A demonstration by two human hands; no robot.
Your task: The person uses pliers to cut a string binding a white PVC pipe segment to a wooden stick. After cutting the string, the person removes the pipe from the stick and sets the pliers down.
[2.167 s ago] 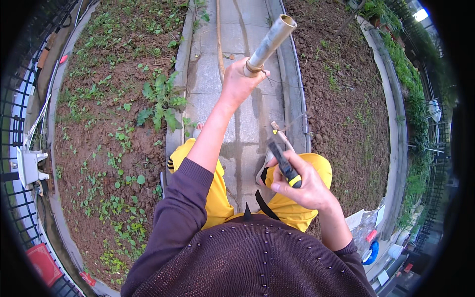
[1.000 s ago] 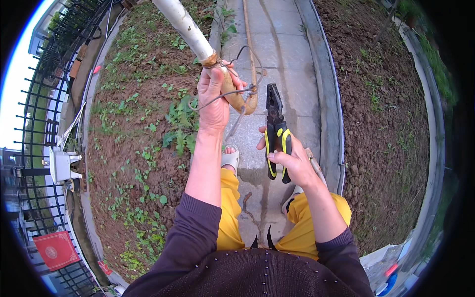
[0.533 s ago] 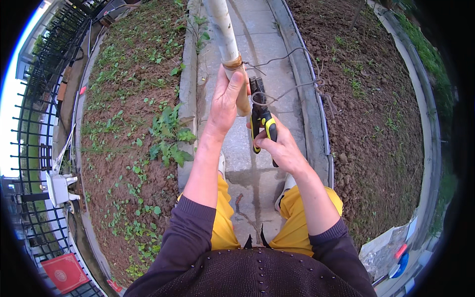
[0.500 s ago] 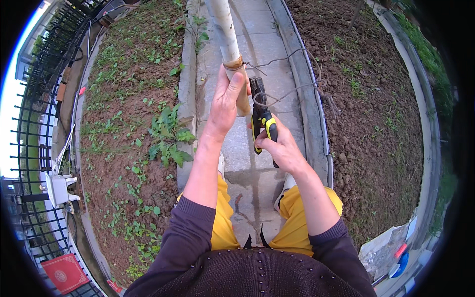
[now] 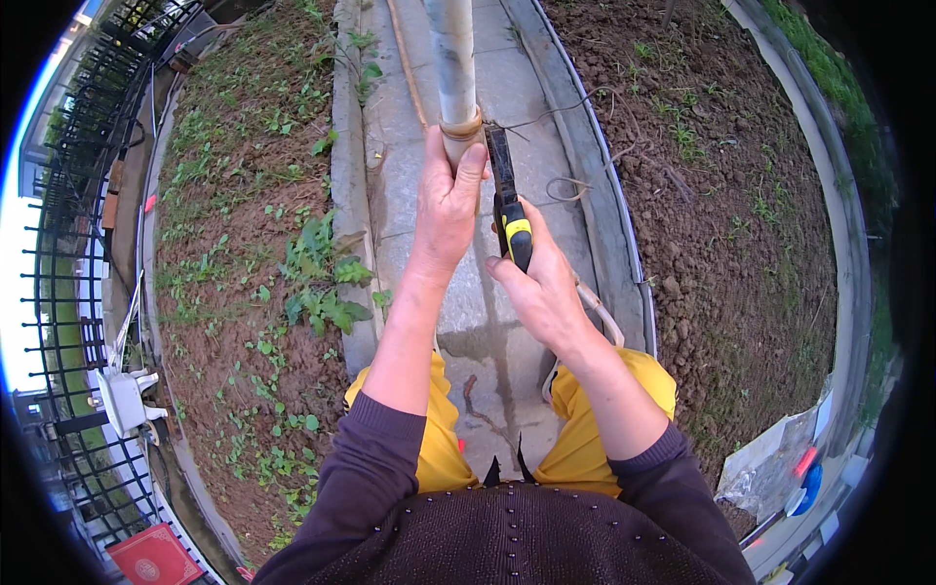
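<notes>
My left hand (image 5: 444,203) is closed round the lower end of a long pale pipe (image 5: 451,63), just below its brown rusty collar (image 5: 461,127). A thin wire (image 5: 570,189) is tied at the collar and trails off in loose bends to the right. Black and yellow pliers (image 5: 514,229) are in my right hand (image 5: 541,283), with their jaws upright right beside the collar and the wire's knot. Whether the jaws grip the wire I cannot tell. My left fingertips are partly hidden behind the pipe.
I stand on a paved path (image 5: 458,322) between two soil beds (image 5: 224,292) with concrete edging (image 5: 604,253). A hose (image 5: 409,68) runs along the path, and another pale tube (image 5: 604,317) lies by my right foot. A black fence (image 5: 58,302) and white plastic object (image 5: 125,395) are left.
The pliers have risen from lower right of the pipe to beside the collar. The wire loop that crossed the pliers now hangs to their right. My left hand still grips the pipe.
</notes>
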